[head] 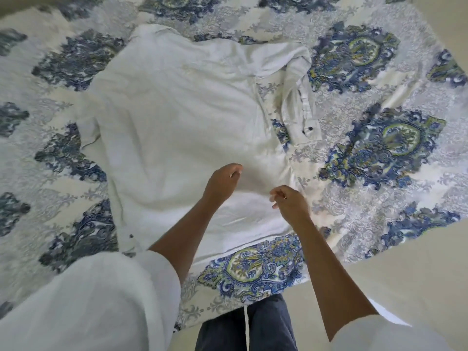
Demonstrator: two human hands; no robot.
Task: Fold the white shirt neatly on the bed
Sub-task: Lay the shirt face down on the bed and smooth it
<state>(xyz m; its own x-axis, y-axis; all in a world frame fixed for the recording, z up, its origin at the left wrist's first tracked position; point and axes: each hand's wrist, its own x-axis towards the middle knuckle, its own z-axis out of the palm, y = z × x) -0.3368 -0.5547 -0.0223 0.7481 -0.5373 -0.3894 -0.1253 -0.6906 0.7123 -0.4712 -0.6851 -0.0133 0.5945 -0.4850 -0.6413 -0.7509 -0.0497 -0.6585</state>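
Observation:
The white shirt point(172, 107) lies spread out, back up, across the patterned bed point(379, 148). Its right sleeve point(298, 97) is bent down along the side, the cuff showing dark buttons. The left sleeve bunches at the shirt's left edge. My left hand point(222, 183) hovers over the lower part of the shirt, fingers loosely curled and holding nothing. My right hand point(288, 201) is close beside it near the shirt's lower right edge, fingers bent, a ring visible. I cannot see cloth pinched in either hand.
The bedspread carries blue and green paisley medallions. The bed's near edge point(253, 307) sits just in front of my legs point(253, 330) in dark trousers. Pale floor point(405, 287) lies to the right.

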